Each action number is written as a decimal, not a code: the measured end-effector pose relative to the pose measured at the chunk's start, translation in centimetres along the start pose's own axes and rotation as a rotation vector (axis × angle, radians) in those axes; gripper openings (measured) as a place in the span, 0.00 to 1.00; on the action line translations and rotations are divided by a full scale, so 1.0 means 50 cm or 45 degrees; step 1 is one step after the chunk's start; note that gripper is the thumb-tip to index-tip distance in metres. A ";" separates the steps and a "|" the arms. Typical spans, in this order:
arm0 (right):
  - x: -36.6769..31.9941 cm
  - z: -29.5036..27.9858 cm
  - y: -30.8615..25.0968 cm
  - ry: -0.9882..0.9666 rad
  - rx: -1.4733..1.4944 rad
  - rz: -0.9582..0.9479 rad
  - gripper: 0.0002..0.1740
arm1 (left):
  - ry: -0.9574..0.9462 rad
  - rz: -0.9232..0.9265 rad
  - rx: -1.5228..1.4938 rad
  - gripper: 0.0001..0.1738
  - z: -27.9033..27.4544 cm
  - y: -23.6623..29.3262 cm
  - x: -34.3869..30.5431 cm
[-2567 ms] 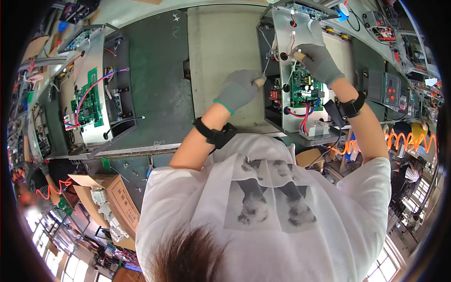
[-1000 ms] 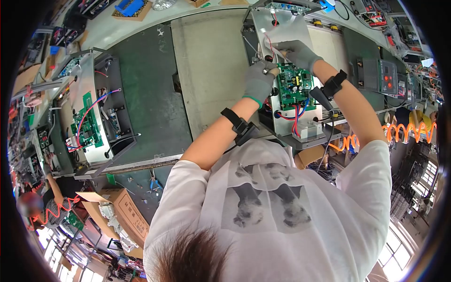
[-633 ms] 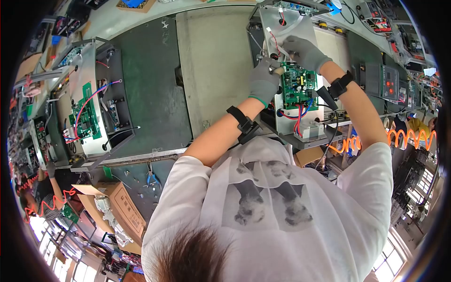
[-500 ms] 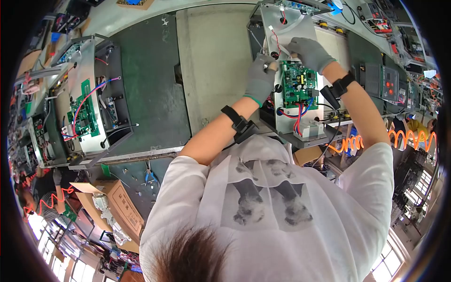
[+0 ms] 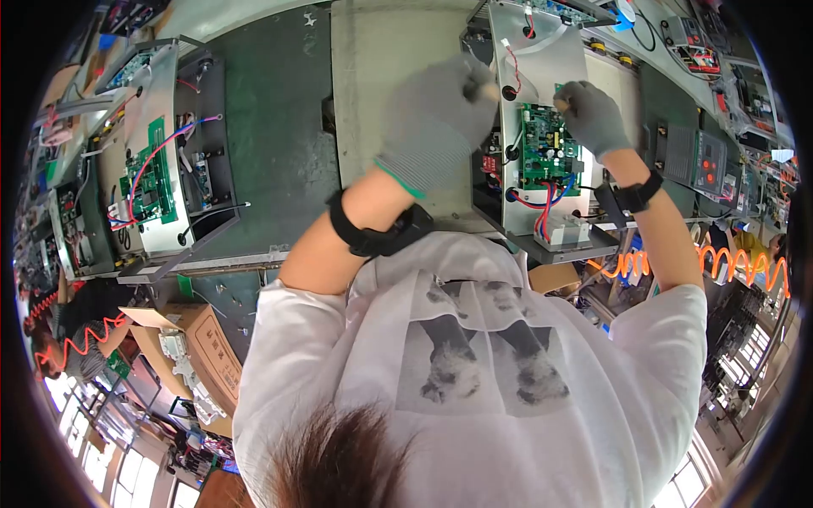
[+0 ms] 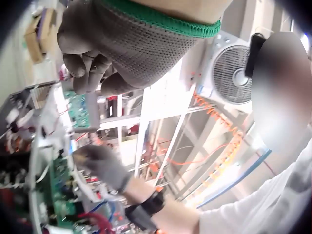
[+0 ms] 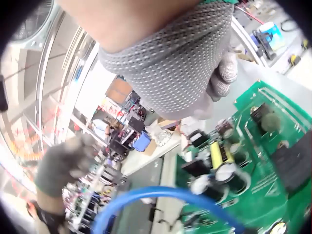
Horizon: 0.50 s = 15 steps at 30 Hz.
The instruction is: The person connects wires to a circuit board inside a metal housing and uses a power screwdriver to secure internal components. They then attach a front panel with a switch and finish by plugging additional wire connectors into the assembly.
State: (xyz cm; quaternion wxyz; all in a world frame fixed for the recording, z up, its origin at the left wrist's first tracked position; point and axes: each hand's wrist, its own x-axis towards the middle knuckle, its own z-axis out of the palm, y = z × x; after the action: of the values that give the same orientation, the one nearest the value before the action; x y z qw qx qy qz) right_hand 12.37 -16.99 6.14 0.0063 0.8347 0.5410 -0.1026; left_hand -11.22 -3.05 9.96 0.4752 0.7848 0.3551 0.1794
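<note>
My gloved left hand (image 5: 440,106), blurred, is raised left of the metal chassis (image 5: 559,51). Its fingers bend loosely in the left wrist view, and nothing shows between them and the thumb. My gloved right hand (image 5: 595,118) is bent over the upper right corner of the green circuit board (image 5: 542,152). In the right wrist view its curled fingers (image 7: 225,73) lie close above the board, which carries capacitors and a yellow part; I cannot tell whether they pinch anything. A red wire (image 5: 513,61) with a white connector rises from a black grommet in the chassis plate.
Another open chassis (image 5: 161,152) with a board and red-blue cable stands at the left. A dark green mat (image 5: 271,152) lies between. A grey device with red buttons (image 5: 707,161) is on the right. Behind the bench edge is a cardboard box (image 5: 207,347).
Both hands were together at the wires above the board. My left hand has since lifted away up and left, and my right hand has shifted right and slightly down to the board's corner.
</note>
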 end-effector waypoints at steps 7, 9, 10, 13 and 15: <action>0.007 0.003 0.000 -0.023 0.042 0.006 0.07 | -0.615 0.109 0.767 0.15 0.183 -0.253 0.042; 0.006 0.026 0.017 -0.020 0.079 0.011 0.08 | -0.665 0.203 0.329 0.15 0.258 -0.301 -0.001; 0.005 0.033 0.022 -0.009 0.116 0.024 0.09 | -0.697 0.302 -0.109 0.15 0.275 -0.302 -0.015; 0.005 0.025 0.021 -0.074 0.154 0.053 0.10 | -0.758 -0.062 -0.381 0.15 0.294 -0.290 -0.030; 0.008 0.025 0.017 -0.099 0.193 0.075 0.11 | -0.701 -0.022 -0.377 0.13 0.286 -0.277 -0.034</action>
State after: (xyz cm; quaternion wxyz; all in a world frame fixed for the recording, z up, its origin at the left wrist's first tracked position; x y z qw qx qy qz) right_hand 13.08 -17.11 4.76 -0.0331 0.8437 0.5063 -0.1753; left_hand -8.87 -9.06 -8.95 0.6641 0.7231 0.1898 0.0057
